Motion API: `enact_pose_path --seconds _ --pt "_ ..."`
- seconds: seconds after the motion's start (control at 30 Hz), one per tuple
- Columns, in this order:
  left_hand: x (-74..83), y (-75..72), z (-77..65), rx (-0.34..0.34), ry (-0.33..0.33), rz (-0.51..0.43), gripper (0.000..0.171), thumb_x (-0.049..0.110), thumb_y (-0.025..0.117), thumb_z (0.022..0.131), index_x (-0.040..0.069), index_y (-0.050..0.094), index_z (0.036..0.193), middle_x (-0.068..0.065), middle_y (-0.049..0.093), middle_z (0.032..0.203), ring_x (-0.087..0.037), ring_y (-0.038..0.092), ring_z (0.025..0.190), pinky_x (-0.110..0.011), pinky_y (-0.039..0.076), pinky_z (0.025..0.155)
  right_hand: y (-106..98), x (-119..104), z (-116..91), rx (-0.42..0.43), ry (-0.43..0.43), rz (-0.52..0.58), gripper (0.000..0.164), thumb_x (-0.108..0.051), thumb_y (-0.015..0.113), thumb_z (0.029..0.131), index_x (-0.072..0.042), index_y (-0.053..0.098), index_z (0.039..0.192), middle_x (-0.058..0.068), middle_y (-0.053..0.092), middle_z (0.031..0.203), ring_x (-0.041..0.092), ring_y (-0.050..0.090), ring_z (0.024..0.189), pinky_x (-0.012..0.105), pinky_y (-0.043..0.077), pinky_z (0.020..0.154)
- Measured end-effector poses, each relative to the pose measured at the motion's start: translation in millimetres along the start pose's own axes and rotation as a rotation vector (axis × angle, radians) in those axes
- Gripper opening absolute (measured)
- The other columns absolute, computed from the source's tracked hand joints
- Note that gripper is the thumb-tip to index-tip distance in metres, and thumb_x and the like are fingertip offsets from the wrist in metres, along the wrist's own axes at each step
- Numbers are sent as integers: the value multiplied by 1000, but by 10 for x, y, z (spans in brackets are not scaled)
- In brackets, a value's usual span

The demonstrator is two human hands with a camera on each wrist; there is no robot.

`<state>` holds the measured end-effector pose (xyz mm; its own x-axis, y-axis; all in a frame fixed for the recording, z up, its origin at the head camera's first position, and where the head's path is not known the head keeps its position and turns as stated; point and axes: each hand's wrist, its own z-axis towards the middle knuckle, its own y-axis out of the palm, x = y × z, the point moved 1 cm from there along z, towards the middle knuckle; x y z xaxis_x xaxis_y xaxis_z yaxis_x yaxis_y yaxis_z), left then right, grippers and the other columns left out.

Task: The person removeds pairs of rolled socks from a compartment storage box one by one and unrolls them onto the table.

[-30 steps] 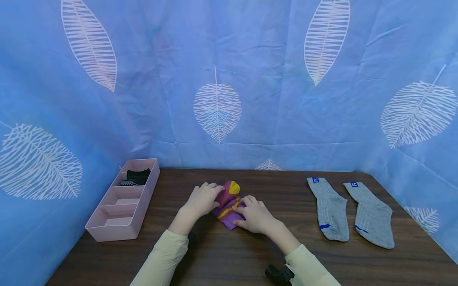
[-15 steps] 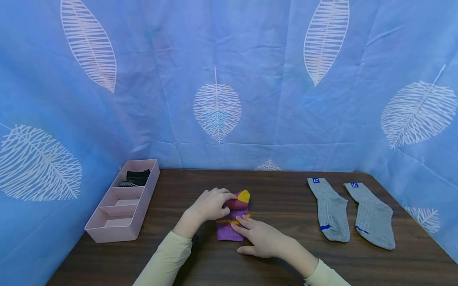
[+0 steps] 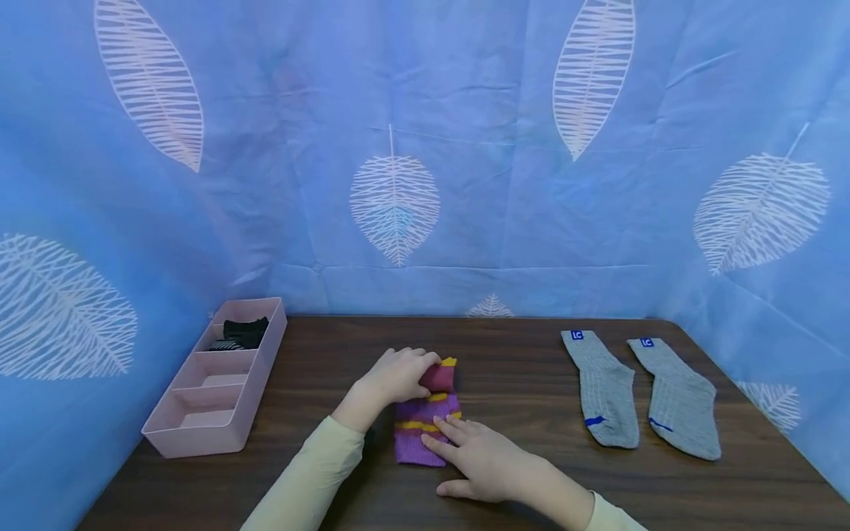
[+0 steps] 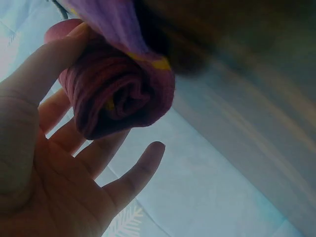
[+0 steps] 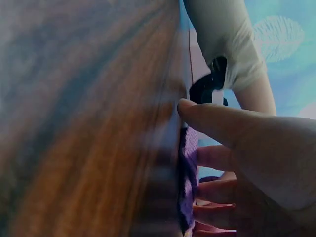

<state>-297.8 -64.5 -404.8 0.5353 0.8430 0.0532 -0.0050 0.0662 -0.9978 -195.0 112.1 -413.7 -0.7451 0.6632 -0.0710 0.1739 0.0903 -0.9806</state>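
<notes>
A purple sock (image 3: pixel 420 448) with yellow stripes lies on the table in front of me, its cuff end nearest. At its far end the fabric forms a maroon roll (image 3: pixel 440 379) with some yellow showing. My left hand (image 3: pixel 393 380) holds this roll, and the left wrist view shows the coiled layers (image 4: pixel 121 96) with the thumb on one side and fingers on the other. My right hand (image 3: pixel 488 463) lies with extended fingers on the right edge of the sock's flat part. From the right wrist, the purple fabric (image 5: pixel 187 180) appears under those fingertips.
On the left stands a pink divided box (image 3: pixel 259 394), with dark folded socks (image 3: pixel 246 333) in its far compartment. Two grey socks (image 3: pixel 606 391) with blue marks lie flat at the right on the dark wooden table (image 3: pixel 531 369). A blue leaf-patterned cloth (image 3: pixel 465 221) hangs behind.
The sock has straightened and come nearer to me. Its yellow-tipped far end has become more rolled under my left hand. My right hand has shifted nearer, down along the sock.
</notes>
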Motion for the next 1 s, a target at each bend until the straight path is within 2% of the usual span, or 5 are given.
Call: enact_pose_path --seconds 0.2,0.37,0.67,0.83,1.0 --pt "-58 -26 96 -1 4 32 55 37 76 83 20 57 132 0 66 122 -18 64 108 -46 51 95 8 -45 -7 12 -8 -69 68 -60 49 93 -27 36 151 10 37 156 30 41 141 46 40 111" --pt "-94 -36 121 42 16 27 54 34 77 83 19 57 131 -2 67 120 -19 65 106 -44 53 92 38 -47 -30 -3 -22 -91 68 -61 48 93 -27 36 151 9 37 156 29 42 141 45 41 110" --pt "-157 1 132 272 51 121 23 18 70 90 18 65 112 -2 66 106 -21 64 97 -40 55 78 29 -82 -43 -9 -17 -91 67 -61 48 94 -28 36 151 7 36 157 27 41 142 45 41 110" --pt "-156 -6 102 229 -5 133 17 19 67 92 18 71 108 -3 64 103 -23 61 95 -41 54 75 31 -100 -39 -5 -24 -101 67 -61 48 93 -28 37 151 7 37 156 27 42 141 45 42 109" --pt "-198 -24 103 126 -80 81 37 23 72 89 16 65 125 -6 65 120 -28 61 110 -51 53 87 31 -99 -56 -24 -10 -101 67 -61 48 93 -29 37 151 6 36 157 27 41 141 45 42 109"
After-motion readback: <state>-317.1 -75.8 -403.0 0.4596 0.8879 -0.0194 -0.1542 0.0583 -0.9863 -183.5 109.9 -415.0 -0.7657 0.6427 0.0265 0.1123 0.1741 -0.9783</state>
